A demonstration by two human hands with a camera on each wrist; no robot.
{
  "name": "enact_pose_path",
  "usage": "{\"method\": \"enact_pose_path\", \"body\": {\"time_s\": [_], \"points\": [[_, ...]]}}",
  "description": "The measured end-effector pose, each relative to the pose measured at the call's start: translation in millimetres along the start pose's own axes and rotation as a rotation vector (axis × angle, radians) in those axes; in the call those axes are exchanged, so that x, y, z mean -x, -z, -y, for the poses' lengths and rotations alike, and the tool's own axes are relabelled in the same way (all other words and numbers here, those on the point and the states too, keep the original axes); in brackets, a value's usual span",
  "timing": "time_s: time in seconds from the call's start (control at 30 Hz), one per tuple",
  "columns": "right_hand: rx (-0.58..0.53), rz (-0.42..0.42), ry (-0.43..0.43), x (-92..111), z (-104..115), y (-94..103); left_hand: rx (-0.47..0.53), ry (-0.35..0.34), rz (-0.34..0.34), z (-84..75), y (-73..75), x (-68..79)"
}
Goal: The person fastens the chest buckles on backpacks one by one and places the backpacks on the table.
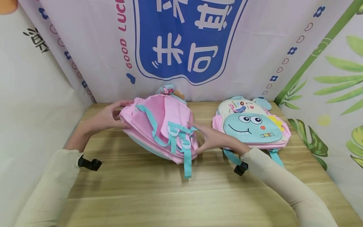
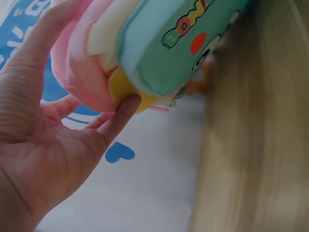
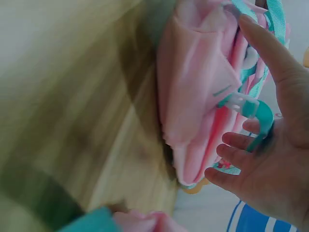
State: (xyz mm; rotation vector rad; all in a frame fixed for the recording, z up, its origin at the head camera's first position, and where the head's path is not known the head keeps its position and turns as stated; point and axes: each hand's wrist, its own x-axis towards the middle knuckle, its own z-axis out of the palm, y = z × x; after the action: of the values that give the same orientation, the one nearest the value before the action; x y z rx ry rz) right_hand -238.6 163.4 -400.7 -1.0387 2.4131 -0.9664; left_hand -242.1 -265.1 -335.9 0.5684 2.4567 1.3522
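Observation:
A pink backpack [image 1: 147, 123] with teal straps [image 1: 187, 160] is tilted over the table, its strap side up. Its teal front pocket [image 2: 169, 48], with a yellow spike beside it, faces down toward the table in the left wrist view. My left hand [image 1: 103, 119] grips the bag's left edge, thumb on one side and fingers on the other. At its right edge is my right hand [image 1: 212, 138], fingers spread. In the right wrist view, a loose teal strap end [image 3: 264, 118] with a clear buckle lies against those fingers.
A second backpack [image 1: 252, 126], cream and teal with a smiling face, lies face up at the right, its straps [image 1: 276, 157] toward the front. A printed cloth [image 1: 107, 47] hangs behind the wooden table [image 1: 158, 195]. Leaf-patterned cloth [image 1: 340, 94] borders the right side.

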Motion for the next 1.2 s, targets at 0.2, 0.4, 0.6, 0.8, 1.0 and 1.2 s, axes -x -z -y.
{"method": "enact_pose_path", "body": {"time_s": [0.2,0.4,0.6,0.8,1.0,1.2], "points": [[0.007,-0.013,-0.029,6.4,-16.1,-8.8,-0.033,0.038,0.054,20.7,-8.7,4.8],[0.024,-0.003,-0.029,8.5,-24.7,-11.1,-0.055,0.053,0.101,40.9,-20.3,6.2],[0.008,0.038,-0.082,9.7,-33.8,-4.1,-0.065,0.069,0.147,55.6,-32.3,4.3],[-0.008,0.091,-0.148,11.8,-38.4,10.4,-0.053,0.088,0.189,59.0,-42.4,1.0],[0.063,0.129,-0.171,10.5,-36.0,19.5,-0.067,0.083,0.191,60.7,-50.2,-1.5],[0.088,0.156,-0.192,7.8,-32.8,23.5,-0.075,0.075,0.189,59.7,-49.2,-2.8]]}}
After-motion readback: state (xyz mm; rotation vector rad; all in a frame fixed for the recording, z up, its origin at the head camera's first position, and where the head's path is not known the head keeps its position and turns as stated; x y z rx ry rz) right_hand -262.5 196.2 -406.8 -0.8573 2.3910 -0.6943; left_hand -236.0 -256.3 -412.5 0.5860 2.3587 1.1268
